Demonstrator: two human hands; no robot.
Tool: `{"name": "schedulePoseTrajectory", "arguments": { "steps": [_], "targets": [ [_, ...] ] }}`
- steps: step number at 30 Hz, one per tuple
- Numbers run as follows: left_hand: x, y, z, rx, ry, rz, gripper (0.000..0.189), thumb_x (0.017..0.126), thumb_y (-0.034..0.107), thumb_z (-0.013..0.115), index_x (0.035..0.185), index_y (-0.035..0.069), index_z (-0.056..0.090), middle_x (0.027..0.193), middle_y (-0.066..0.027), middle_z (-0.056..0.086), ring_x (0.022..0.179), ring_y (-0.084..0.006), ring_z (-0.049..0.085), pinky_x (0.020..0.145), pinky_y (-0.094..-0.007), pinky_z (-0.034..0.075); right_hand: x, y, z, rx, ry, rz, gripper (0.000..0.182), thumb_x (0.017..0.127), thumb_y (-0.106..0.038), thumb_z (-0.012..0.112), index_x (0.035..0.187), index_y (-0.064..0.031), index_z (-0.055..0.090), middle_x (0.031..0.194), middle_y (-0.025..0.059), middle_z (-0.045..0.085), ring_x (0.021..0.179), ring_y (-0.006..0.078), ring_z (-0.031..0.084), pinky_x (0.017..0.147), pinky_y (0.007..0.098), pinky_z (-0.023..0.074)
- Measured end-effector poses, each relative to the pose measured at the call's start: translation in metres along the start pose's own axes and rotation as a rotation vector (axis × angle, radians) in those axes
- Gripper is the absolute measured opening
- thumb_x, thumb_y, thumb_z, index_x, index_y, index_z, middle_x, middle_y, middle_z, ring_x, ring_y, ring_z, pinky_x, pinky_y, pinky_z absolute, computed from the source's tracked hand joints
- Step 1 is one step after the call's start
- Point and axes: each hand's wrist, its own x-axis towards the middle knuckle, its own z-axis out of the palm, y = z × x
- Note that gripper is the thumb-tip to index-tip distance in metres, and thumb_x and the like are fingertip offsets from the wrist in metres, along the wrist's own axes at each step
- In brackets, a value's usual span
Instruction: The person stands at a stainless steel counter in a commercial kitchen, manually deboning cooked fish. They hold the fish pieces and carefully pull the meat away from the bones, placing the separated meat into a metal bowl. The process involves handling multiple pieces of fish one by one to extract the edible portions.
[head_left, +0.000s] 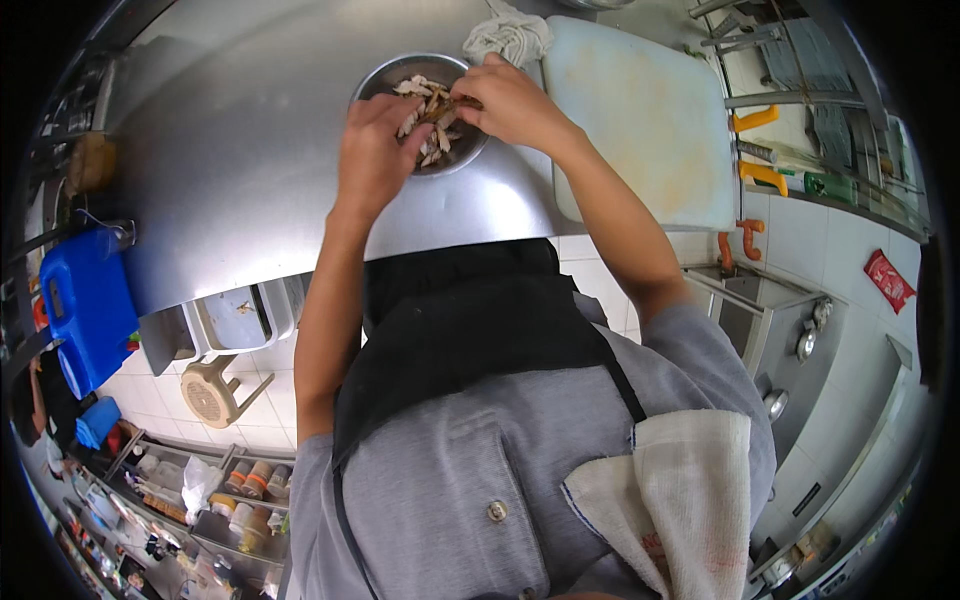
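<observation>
A round metal bowl (466, 159) stands on a stainless steel table (247, 157), with torn pieces of pale, cooked-looking meat (442, 139) inside. My left hand (375, 142) reaches over the bowl's left side, its fingers curled at a brownish strip of meat (442, 112). From the right, my right hand (510, 101) pinches the other end of that strip between thumb and fingers. The strip spans the space between both hands, above the loose pieces. My left fingertips are partly hidden by the hand itself.
A white cutting board (637, 120) lies right of the bowl, a crumpled cloth (508, 36) behind it. Yellow-handled tools (757, 118) hang past the board's right edge. A blue jerrycan (90, 300) is at the far left. Below the table are plastic tubs (281, 311) and a beige stool (206, 394).
</observation>
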Motion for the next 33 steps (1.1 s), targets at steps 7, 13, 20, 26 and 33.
{"name": "schedulePoseTrajectory", "arguments": {
  "steps": [7, 13, 20, 26, 33],
  "targets": [
    [0.028, 0.020, -0.006, -0.239, -0.045, -0.059, 0.023, 0.075, 0.008, 0.076, 0.096, 0.002, 0.072, 0.093, -0.0084, 0.068, 0.087, -0.0259, 0.060, 0.078, -0.0353, 0.049, -0.002, -0.008, -0.041, 0.427, 0.137, -0.010, 0.020, 0.078, -0.017, 0.073, 0.093, -0.0042, 0.071, 0.083, 0.0091, 0.064, 0.077, 0.0233, 0.055, 0.068, 0.0323, 0.0452],
    [0.035, 0.112, -0.091, -0.386, -0.003, 0.123, 0.025, 0.069, 0.008, 0.080, 0.089, -0.001, 0.069, 0.090, -0.0143, 0.066, 0.080, -0.0265, 0.065, 0.067, -0.0341, 0.052, -0.035, -0.087, -0.122, 0.452, 0.475, -0.277, 0.015, 0.075, -0.012, 0.073, 0.083, -0.0003, 0.069, 0.068, 0.0043, 0.060, 0.063, 0.0201, 0.051, 0.055, 0.0298, 0.0384],
    [0.039, 0.150, -0.145, -0.277, 0.025, 0.442, 0.024, 0.066, 0.006, 0.079, 0.087, 0.000, 0.070, 0.085, -0.0121, 0.065, 0.076, -0.0250, 0.062, 0.064, -0.0335, 0.049, -0.079, -0.184, -0.199, 0.434, 0.196, 0.219, 0.034, 0.071, -0.028, 0.078, 0.102, -0.0265, 0.063, 0.088, -0.0045, 0.050, 0.077, 0.0171, 0.034, 0.051, 0.0255, 0.0285],
    [0.036, 0.150, -0.147, -0.209, 0.052, 0.437, 0.024, 0.064, 0.004, 0.079, 0.086, 0.000, 0.071, 0.081, -0.0102, 0.064, 0.071, -0.0238, 0.059, 0.061, -0.0331, 0.047, -0.085, -0.151, -0.160, 0.314, 0.481, -0.151, 0.029, 0.070, -0.020, 0.075, 0.097, -0.0217, 0.063, 0.083, 0.0010, 0.054, 0.071, 0.0178, 0.039, 0.048, 0.0266, 0.0311],
    [0.015, 0.110, -0.097, -0.053, -0.041, -0.061, 0.020, 0.067, 0.000, 0.075, 0.086, -0.004, 0.071, 0.075, -0.0115, 0.064, 0.070, -0.0231, 0.058, 0.064, -0.0311, 0.045, -0.043, -0.072, -0.088, 0.137, 0.377, -0.228, 0.024, 0.066, -0.009, 0.072, 0.088, -0.0016, 0.068, 0.074, 0.0078, 0.059, 0.057, 0.0228, 0.052, 0.052, 0.0308, 0.0440]
  ]
}}
